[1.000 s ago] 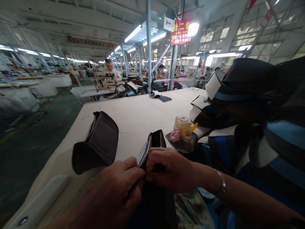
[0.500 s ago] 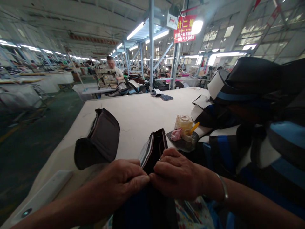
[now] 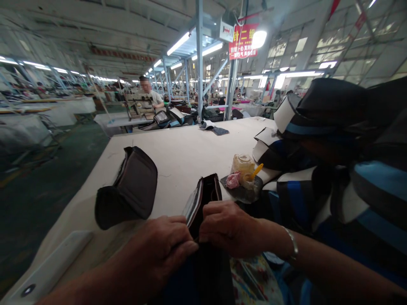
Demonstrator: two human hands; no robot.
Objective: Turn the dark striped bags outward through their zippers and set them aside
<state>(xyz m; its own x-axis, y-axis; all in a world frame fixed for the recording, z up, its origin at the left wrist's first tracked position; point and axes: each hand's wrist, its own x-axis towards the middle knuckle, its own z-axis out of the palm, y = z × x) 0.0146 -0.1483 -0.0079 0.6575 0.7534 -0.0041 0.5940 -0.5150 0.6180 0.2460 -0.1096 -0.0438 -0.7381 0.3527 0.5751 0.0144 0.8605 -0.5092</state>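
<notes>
A dark bag [image 3: 208,190] with a blue panel and brownish piped edges stretches from the table toward my body. Its open far end shows a pale, shiny strip on the left. My left hand [image 3: 165,245] is closed on the bag's near edge, thumb on top. Close beside it, my right hand [image 3: 225,228], with a silvery bangle on the wrist, pinches the same edge. The fingertips nearly meet and hide what lies under them. To the left, another dark bag piece [image 3: 133,182] rests folded on the table, apart from my hands.
The pale table [image 3: 178,148] holds a glue-coloured tub [image 3: 243,163] with a yellow handle and pink lump on a dark pad. Stacked black-and-blue pieces [image 3: 295,199] crowd the right. A white plastic bar [image 3: 54,264] lies front left. A person [image 3: 152,95] sits beyond.
My right hand has shifted slightly left and its fingers have curled tighter at the edge. My left hand has dropped a little. The whole view has shifted slightly.
</notes>
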